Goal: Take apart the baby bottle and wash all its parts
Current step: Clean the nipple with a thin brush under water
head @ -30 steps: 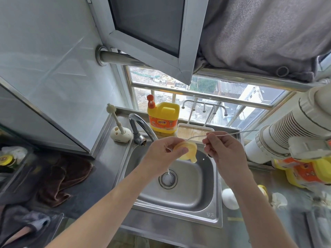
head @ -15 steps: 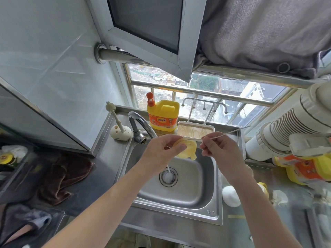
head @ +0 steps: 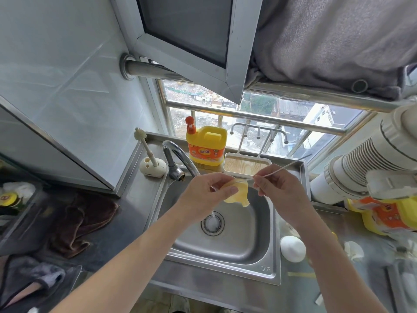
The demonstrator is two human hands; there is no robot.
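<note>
Pinching a soft, translucent-yellow silicone nipple (head: pixel 237 196) at its rim, the left hand (head: pixel 203 193) has thumb and fingers curled round it above the brushed-steel sink (head: pixel 248 247) bowl. Right hand (head: pixel 277 188) pinches a thin white flexible rod (head: pixel 284 168) between thumb and forefinger. Rod's near tip meets the nipple, far end angles up-right. Curved chrome tap (head: pixel 178 154) behind. Smooth white domed piece (head: pixel 293 248) on the counter, just right of the sink.

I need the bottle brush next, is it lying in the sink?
No, the bottle brush stands in its holder left of the faucet.
</note>
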